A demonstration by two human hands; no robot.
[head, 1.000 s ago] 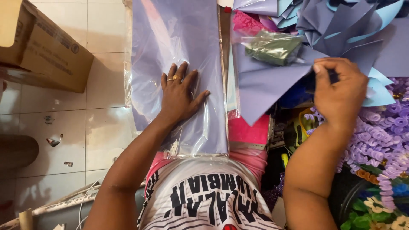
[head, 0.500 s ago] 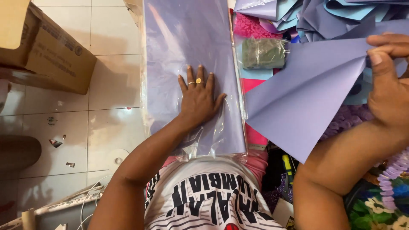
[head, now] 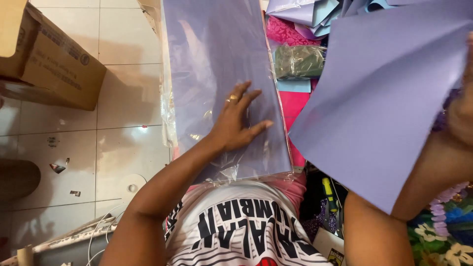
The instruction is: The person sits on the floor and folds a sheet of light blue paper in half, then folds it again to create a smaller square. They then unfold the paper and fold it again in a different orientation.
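Note:
My left hand (head: 237, 120), with a gold ring on one finger, lies flat with fingers spread on a clear plastic packet of lilac sheets (head: 217, 54) that rests across my lap. My right hand (head: 463, 111), at the right edge of the view, grips one loose lilac sheet (head: 379, 93) and holds it lifted, tilted over the pile at my right. The sheet hides most of what is beneath it.
A cardboard box (head: 47, 54) sits on the white tiled floor at the left. Cut lilac pieces (head: 308, 12), a wrapped green bundle (head: 298, 61) and pink fabric (head: 295, 106) lie by the packet. Purple and white artificial flowers (head: 448, 221) and a yellow-handled tool (head: 329, 194) are at lower right.
My right hand has pulled the loose lilac sheet up and toward me, so it now fills the right of the view. My left hand has stayed pressed on the packet.

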